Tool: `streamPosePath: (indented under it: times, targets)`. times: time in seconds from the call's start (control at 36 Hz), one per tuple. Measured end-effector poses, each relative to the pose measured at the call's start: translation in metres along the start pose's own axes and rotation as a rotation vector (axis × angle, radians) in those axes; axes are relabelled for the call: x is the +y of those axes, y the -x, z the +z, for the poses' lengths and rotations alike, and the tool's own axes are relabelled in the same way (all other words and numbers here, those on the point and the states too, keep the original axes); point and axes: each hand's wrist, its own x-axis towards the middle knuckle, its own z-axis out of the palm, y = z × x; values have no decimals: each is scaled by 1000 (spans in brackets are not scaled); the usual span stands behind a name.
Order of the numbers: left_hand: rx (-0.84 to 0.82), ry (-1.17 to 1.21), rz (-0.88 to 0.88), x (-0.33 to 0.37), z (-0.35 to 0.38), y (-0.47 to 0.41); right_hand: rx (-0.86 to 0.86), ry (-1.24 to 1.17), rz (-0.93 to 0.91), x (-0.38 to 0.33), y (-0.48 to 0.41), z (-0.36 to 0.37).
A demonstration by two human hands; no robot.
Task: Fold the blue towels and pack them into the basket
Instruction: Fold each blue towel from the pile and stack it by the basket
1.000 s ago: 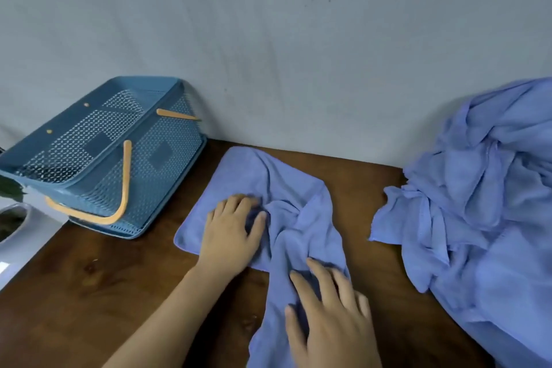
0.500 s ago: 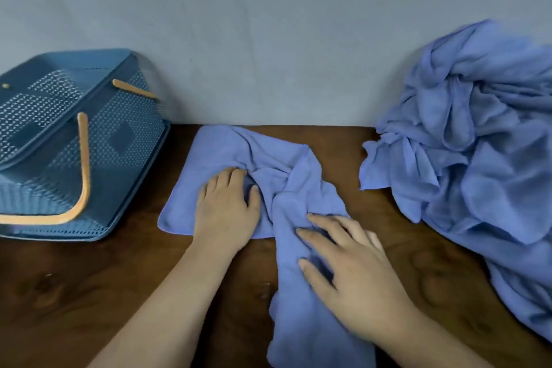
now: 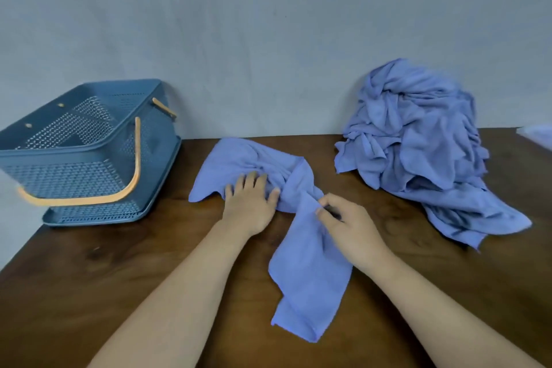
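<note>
On the desk [image 3: 89, 278], the basket [image 3: 74, 170] blocks the far left, the towel pile [image 3: 418, 152] the far right, the wall [image 3: 268, 39] the back. Bare wood runs either side of the middle towel [image 3: 310, 278].

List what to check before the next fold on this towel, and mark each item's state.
1. Left hand pins the towel: ok, it lies flat on the far half.
2. Right hand has a grip: ok, its fingers pinch a ridge of cloth near the middle.
3. Towel spread flat: not ok, it is twisted and bunched between the hands.
4. Basket ready: ok, it stands on the table at the left, its handle swung down.
5. Pile of towels clear of the work: ok, it lies apart at the right.
</note>
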Motion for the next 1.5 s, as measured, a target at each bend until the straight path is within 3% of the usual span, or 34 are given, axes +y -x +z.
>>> streamPosePath:
  times: [0.14,0.19,0.25,0.31,0.39,0.5,0.58,0.81,0.97,1.14,1.22,1.28,1.39,1.5]
  targets:
    - [-82,-12,292,-63,-26,-27,-278,-415,215,-19,19,-8]
    - [33,-21,288,-80,-27,-30,-348,-471,257,-26,20,-7]
    - [226,-12,220,-84,-21,-22,-260,-504,270,-26,11,-5]
    - [391,38,146,-81,-13,-7,-96,-422,229,-22,-4,0]
    - [391,176,0,-65,-12,18,52,-118,57,-17,-31,15]
    - [215,75,-27,-55,-4,30,-52,268,-156,-12,-67,40]
    - [71,35,-21,-61,-5,20,-130,489,-209,-5,-81,58]
    - [52,123,2,-83,-24,-17,99,213,-173,14,-62,21]
    - [42,198,43,-95,-34,-48,252,243,50,32,-31,2]
    - [168,379,111,-104,-32,-55,113,221,114,27,-33,-1]
    - [269,341,125,-108,-29,-58,162,127,94,25,-53,-7]
    - [306,280,118,-108,-28,-61,219,201,43,26,-76,-8]
    - [176,117,87,-104,-25,-62,-38,275,-99,35,-130,1]
    - [124,135,75,-106,-25,-65,-261,487,-88,40,-180,16]
